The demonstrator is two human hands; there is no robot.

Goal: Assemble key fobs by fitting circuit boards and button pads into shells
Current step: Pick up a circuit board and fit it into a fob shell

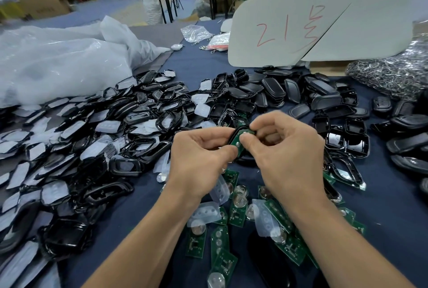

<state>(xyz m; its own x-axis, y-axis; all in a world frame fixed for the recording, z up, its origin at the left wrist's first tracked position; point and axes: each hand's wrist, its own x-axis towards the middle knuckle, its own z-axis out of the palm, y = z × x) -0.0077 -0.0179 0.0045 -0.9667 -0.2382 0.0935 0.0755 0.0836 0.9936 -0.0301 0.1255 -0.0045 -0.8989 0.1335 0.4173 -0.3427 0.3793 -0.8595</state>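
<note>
At the far left a crumpled clear plastic bag (60, 60) lies behind a wide heap of black front shells (88, 139), many of which seem to have a translucent button pad already seated, so the pad step looks well advanced. Toward the middle, the left hand (196, 160) is curled round the lower end of a black shell (242, 129), its thumb resting on the green circuit board (236, 142) that sits in it. The right hand (287, 151) grips the same shell from the other side, thumb pressing on the board; the piece is held between both hands, just above the table (208, 62). Whether the board is fully seated cannot be told. Below the hands, loose circuit boards (236, 216) and a few spare button pads (205, 212) lie scattered, so many boards probably remain to be fitted. Further right are black back shells (273, 88), unclosed, and a pile of metal key rings (393, 74); most of the assembly appears still ahead.
</note>
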